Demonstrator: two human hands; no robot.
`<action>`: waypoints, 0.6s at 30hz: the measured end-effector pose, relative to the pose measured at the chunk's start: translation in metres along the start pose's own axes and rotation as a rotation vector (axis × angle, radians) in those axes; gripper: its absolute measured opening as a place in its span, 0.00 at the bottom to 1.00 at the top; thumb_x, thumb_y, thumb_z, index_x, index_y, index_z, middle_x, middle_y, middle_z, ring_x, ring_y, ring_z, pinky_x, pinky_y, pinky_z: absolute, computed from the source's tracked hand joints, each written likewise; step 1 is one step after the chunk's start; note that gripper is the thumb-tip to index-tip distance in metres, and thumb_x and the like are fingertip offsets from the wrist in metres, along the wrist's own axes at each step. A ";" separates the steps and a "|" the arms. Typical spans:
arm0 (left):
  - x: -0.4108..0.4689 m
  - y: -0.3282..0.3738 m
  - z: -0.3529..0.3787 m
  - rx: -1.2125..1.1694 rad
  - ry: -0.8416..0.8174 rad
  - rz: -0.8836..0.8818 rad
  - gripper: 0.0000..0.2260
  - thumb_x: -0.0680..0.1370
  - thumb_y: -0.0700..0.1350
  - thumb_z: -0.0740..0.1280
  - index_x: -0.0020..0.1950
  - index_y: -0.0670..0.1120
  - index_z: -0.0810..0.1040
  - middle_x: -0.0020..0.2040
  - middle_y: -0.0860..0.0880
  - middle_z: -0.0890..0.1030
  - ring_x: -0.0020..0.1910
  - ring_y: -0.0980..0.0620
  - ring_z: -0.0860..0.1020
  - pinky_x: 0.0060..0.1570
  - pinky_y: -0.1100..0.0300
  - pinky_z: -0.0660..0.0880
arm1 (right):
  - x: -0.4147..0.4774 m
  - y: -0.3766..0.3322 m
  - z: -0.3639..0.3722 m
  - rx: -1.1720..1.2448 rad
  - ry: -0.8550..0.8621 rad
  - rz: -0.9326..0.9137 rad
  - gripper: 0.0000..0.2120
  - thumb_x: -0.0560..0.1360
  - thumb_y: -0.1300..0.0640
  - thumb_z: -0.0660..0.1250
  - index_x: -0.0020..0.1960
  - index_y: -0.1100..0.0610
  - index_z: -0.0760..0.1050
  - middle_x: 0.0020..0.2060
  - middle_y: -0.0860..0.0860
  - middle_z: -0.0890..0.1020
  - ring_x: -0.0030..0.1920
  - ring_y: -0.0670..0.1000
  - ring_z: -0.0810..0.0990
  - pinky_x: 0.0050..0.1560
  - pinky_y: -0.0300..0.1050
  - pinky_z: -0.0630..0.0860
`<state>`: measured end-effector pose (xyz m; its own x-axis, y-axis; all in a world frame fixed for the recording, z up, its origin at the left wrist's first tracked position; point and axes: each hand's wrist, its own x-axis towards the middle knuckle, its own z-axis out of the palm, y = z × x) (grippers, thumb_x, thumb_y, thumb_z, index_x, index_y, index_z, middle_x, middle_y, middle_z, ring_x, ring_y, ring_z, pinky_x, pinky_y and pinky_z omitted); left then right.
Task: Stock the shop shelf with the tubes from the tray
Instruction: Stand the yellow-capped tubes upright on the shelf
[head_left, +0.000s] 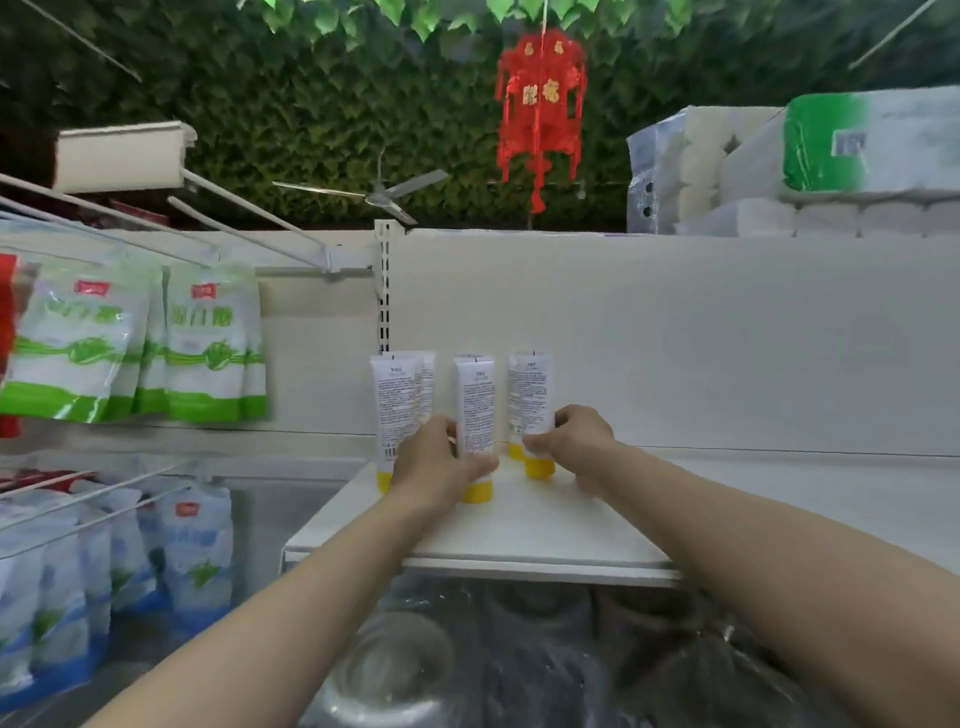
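Both hands are at the white shelf (519, 535). The left hand (434, 462) wraps its fingers round the middle tube (474, 410). The right hand (576, 441) pinches the right tube (535, 400) low down. Both tubes stand on their yellow caps. More tubes (392, 405) stand just beside them, on the left.

Both bare arms reach forward; left hand (436, 465) curls round the middle tube (474, 405), right hand (574, 441) just beside it pinches the right tube (532, 395).
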<state>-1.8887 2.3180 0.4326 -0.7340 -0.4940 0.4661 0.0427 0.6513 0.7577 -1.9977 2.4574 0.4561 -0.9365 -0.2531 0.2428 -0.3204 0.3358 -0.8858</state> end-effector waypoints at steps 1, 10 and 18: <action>-0.001 -0.001 0.000 0.007 -0.002 0.014 0.16 0.69 0.50 0.76 0.52 0.48 0.77 0.48 0.52 0.81 0.48 0.52 0.79 0.48 0.57 0.75 | 0.002 -0.001 0.004 -0.001 0.010 0.002 0.11 0.71 0.58 0.75 0.49 0.54 0.75 0.48 0.52 0.81 0.47 0.52 0.78 0.41 0.42 0.71; 0.000 -0.002 0.001 0.058 -0.061 -0.019 0.18 0.70 0.51 0.76 0.54 0.49 0.74 0.52 0.52 0.80 0.52 0.50 0.78 0.54 0.53 0.76 | 0.019 -0.002 0.023 -0.151 0.045 0.020 0.11 0.71 0.53 0.74 0.48 0.53 0.74 0.47 0.50 0.80 0.48 0.53 0.78 0.45 0.44 0.74; 0.001 -0.002 0.002 0.122 -0.011 -0.032 0.17 0.73 0.50 0.73 0.58 0.47 0.74 0.57 0.49 0.80 0.56 0.47 0.77 0.51 0.57 0.72 | 0.028 0.009 0.024 -0.268 0.032 0.008 0.11 0.73 0.49 0.72 0.48 0.54 0.76 0.50 0.53 0.83 0.51 0.55 0.81 0.47 0.43 0.74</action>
<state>-1.8907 2.3176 0.4307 -0.7411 -0.5097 0.4370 -0.0633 0.7010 0.7103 -2.0233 2.4320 0.4451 -0.9419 -0.2216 0.2523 -0.3349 0.5670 -0.7525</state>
